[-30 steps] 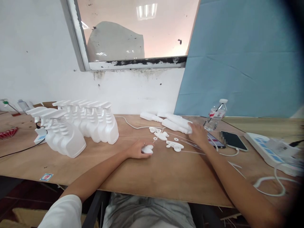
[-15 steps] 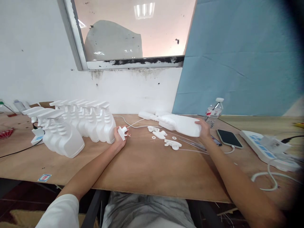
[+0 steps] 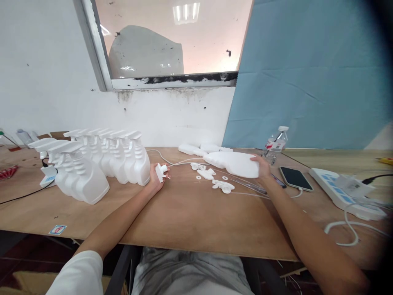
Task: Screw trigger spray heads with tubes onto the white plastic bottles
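My left hand (image 3: 155, 182) is closed round a white spray trigger head (image 3: 161, 171) with a thin tube trailing from it, just right of a row of several assembled white spray bottles (image 3: 92, 164). My right hand (image 3: 261, 169) grips the base of an empty white bottle (image 3: 235, 163) that lies on its side, lifted a little above the wooden table (image 3: 190, 217). Loose white trigger heads (image 3: 223, 186) and small washers (image 3: 199, 178) lie on the table between my hands. More empty white bottles (image 3: 199, 149) lie behind them near the wall.
A clear water bottle (image 3: 274, 145) stands to the right of my right hand. A dark phone (image 3: 296, 178) lies charging beside it, and a white power strip (image 3: 346, 192) with white cables sits at the far right. A blue panel and a window line the back wall.
My left hand picked up a trigger head and carried it left, beside the bottle row. My right hand took hold of an empty bottle and lifted it off the pile.
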Action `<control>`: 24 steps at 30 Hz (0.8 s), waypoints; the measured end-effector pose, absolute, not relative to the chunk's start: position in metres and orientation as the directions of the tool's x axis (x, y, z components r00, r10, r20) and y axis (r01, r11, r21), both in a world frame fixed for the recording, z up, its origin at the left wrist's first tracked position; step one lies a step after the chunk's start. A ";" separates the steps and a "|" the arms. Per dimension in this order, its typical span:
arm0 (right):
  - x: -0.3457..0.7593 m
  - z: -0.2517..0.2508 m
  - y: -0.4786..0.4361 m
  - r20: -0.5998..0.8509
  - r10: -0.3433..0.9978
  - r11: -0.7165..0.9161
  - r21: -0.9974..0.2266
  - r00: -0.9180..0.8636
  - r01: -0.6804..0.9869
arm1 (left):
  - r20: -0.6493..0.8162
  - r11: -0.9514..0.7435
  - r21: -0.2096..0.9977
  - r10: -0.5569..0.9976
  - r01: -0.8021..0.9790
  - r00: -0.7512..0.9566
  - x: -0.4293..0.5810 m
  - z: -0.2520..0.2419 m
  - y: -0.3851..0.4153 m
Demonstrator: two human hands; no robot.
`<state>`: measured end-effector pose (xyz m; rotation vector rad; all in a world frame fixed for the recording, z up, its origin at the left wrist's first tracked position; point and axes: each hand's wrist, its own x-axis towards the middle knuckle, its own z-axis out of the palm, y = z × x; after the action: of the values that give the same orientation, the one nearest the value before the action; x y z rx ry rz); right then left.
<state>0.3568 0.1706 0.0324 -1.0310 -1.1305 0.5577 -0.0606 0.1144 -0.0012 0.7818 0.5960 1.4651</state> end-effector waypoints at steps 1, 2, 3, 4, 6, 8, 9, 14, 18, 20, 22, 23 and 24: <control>0.353 0.033 0.168 0.435 0.836 0.426 -0.899 0.335 0.107 | 0.102 -0.037 0.779 0.993 -0.625 0.068 -0.059 -0.001 0.113; 0.348 0.034 0.166 0.402 0.865 0.396 -0.915 0.300 0.082 | 0.096 -0.019 0.790 0.991 -0.613 0.093 -0.057 -0.001 0.112; 0.342 0.034 0.163 0.372 0.890 0.369 -0.927 0.264 0.061 | 0.091 -0.004 0.799 0.989 -0.601 0.114 -0.054 0.000 0.111; 0.335 0.034 0.161 0.355 0.905 0.353 -0.934 0.233 0.051 | 0.087 0.007 0.808 0.988 -0.589 0.131 -0.051 0.000 0.109; 0.320 0.032 0.154 0.342 0.921 0.340 -0.939 0.184 0.046 | 0.083 0.019 0.822 0.985 -0.569 0.153 -0.044 0.000 0.104; 0.302 0.029 0.146 0.352 0.924 0.347 -0.936 0.153 0.059 | 0.084 0.019 0.833 0.984 -0.553 0.160 -0.037 0.000 0.100; 0.294 0.028 0.142 0.359 0.923 0.353 -0.933 0.138 0.070 | 0.084 0.016 0.837 0.984 -0.546 0.159 -0.035 -0.001 0.099; 0.265 0.026 0.123 0.407 0.909 0.395 -0.910 0.090 0.130 | 0.085 -0.019 0.849 0.991 -0.527 0.102 -0.031 -0.003 0.099; 0.259 0.028 0.117 0.417 0.903 0.403 -0.905 0.100 0.137 | 0.098 -0.040 0.861 0.991 -0.507 0.087 -0.032 -0.004 0.099; 0.258 0.028 0.116 0.408 0.907 0.396 -0.910 0.101 0.123 | 0.102 -0.032 0.874 0.988 -0.485 0.117 -0.030 -0.003 0.098; 0.257 0.027 0.116 0.395 0.913 0.387 -0.917 0.103 0.095 | 0.102 -0.027 0.890 0.985 -0.456 0.140 -0.028 -0.001 0.097; 0.256 0.027 0.115 0.386 0.917 0.380 -0.922 0.102 0.077 | 0.103 -0.031 0.899 0.985 -0.438 0.142 -0.028 0.003 0.098; 0.255 0.026 0.114 0.375 0.921 0.371 -0.927 0.100 0.056 | 0.107 -0.040 0.908 0.985 -0.417 0.139 -0.029 0.008 0.099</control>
<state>0.2550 0.1144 0.0258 -0.9978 -1.3128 0.8299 -0.0289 0.0994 0.0084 1.0140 0.7439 1.3173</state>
